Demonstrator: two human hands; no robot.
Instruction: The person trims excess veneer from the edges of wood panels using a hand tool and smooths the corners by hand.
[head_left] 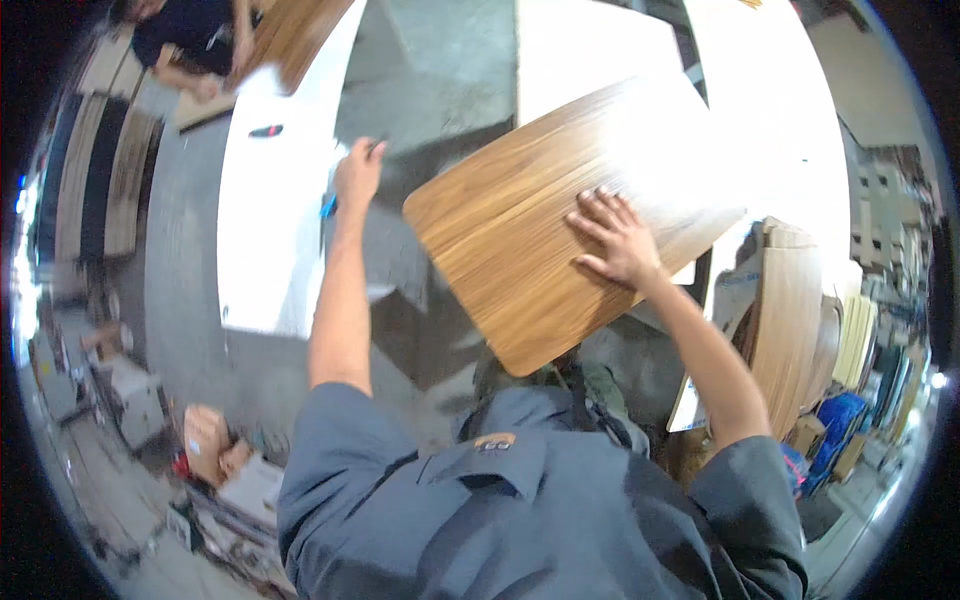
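Note:
A wood-grain board (pixel 520 230) with rounded corners lies in front of me, its far right part washed out by glare. My right hand (pixel 622 240) rests flat on its top, fingers spread. To the left, apart from the board, my left hand (pixel 358 175) is closed beside the edge of a long white tabletop (pixel 270 230). Something small and dark shows at its fingertips, too small to name. A blue piece (pixel 328 207) shows next to that wrist; whether the hand holds it I cannot tell.
A small red and black object (pixel 266 131) lies on the white tabletop. At the far left a person (pixel 190 45) handles another wood-grain board (pixel 295 40). More boards (pixel 785 320) stand on edge at my right. A cardboard box (pixel 205 445) sits at the lower left.

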